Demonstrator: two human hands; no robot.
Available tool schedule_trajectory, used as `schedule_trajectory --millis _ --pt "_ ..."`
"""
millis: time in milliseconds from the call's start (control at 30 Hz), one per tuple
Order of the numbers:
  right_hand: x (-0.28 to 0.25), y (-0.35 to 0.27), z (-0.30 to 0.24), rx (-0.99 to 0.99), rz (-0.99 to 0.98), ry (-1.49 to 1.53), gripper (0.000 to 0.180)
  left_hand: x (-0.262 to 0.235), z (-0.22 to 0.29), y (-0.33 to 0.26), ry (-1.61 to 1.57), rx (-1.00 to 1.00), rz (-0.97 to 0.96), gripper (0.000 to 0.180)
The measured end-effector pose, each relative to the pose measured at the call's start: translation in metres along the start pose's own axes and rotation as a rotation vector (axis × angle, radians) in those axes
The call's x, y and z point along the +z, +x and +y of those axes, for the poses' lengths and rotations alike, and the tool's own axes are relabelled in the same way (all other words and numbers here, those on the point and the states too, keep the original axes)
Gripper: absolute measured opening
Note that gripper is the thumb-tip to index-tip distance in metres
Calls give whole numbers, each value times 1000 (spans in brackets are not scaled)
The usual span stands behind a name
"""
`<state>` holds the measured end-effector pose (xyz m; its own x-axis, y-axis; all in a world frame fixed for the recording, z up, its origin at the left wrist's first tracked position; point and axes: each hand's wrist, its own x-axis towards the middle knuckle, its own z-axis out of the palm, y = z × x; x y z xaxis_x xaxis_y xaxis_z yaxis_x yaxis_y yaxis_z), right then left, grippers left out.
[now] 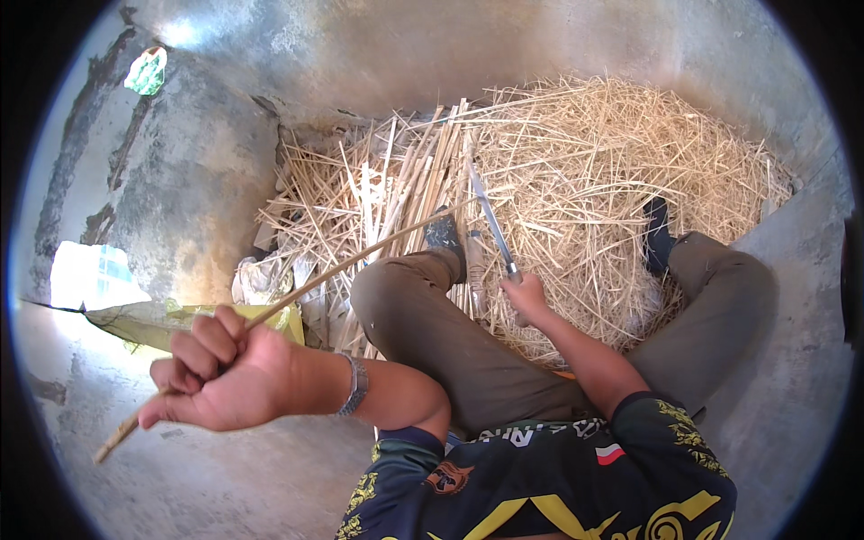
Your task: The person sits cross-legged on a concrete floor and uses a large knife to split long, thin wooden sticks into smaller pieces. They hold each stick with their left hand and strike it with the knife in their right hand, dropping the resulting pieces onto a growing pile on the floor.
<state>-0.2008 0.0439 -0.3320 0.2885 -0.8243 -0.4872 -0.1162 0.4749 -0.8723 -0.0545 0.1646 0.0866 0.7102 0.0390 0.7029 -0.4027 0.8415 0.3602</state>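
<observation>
My left hand (229, 373), with a metal watch at its wrist, is raised at the left, its fingers closed round a long thin bamboo stick (346, 264). The stick's short end pokes out below the fist. Its long end slants up and right over my bent left knee to the knife. Between my legs, my right hand (528, 301) grips the handle of a knife (490, 214) with a long, narrow blade pointing up and away. The stick's far end lies at the blade; whether they touch, I cannot tell.
Straw-like shavings (621, 171) are heaped between and beyond my feet. Long split strips (418, 175) lie left of the heap. A yellowish sack (148, 326) rests by the left wall. Worn concrete walls (540, 45) close in the corner; the left one has a bright hole (147, 70).
</observation>
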Motion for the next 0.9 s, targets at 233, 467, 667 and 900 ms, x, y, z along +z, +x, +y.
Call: schedule_trajectory --millis 233,467,667,900 --pt "-25 -5 -38 -613 92 -448 21 -48 54 4 -279 -37 -350 54" --pt "-66 13 23 224 387 -318 32 -78 91 2 -594 -130 -432 55" --pt "-64 50 69 260 269 -116 38 -72 77 7 -247 58 -198 56" --pt "-78 42 95 183 264 -350 32 -49 42 12 -382 -112 -349 56"
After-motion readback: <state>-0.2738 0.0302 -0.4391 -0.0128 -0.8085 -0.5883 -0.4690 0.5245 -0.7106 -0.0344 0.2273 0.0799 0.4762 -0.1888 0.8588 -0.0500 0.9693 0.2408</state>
